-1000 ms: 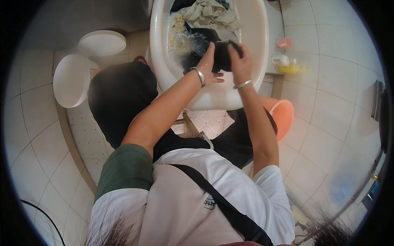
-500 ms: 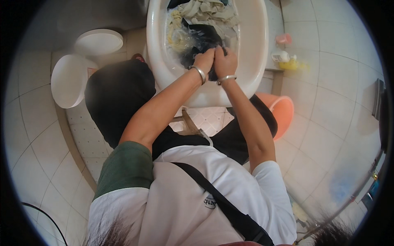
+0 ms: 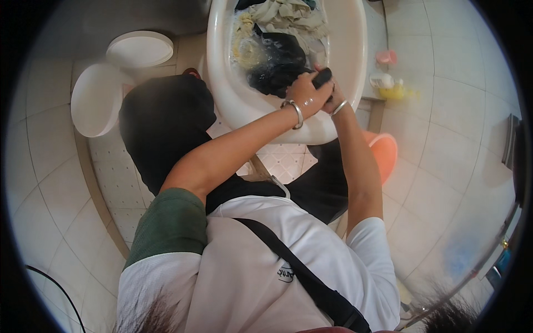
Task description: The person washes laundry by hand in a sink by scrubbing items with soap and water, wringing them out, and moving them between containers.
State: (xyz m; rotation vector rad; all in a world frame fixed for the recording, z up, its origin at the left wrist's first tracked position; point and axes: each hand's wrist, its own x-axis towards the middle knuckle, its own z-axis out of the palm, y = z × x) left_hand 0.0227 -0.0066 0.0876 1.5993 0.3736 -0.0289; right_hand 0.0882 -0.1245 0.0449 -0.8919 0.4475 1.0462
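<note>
A white oval basin (image 3: pixel 219 83) holds wet laundry in sudsy water. Black cloth (image 3: pixel 284 50) lies in its near half and stretches toward my hands. My left hand (image 3: pixel 308 93) is closed over the basin's near right part, with a dark bunch (image 3: pixel 322 78) of what looks like the same black cloth sticking up from its grip. My right hand (image 3: pixel 334 99) presses against it from the right; its fingers are mostly hidden behind the left hand. Beyond lie beige cloth (image 3: pixel 286 15) and a yellowish cloth (image 3: pixel 244 47). Each wrist wears a silver bangle.
Left of the basin are two white round lids or tubs (image 3: pixel 95 100). An orange bucket (image 3: pixel 383 154) stands beside my right knee. Along the right wall are a pink cup (image 3: pixel 386 57), a white bottle (image 3: pixel 380 80) and a yellow container (image 3: pixel 394 90).
Both hands have moved right and a little nearer to me, pulling a bunch of black cloth along. The left hand has turned over and come across in front of the right. The view has shifted slightly.
</note>
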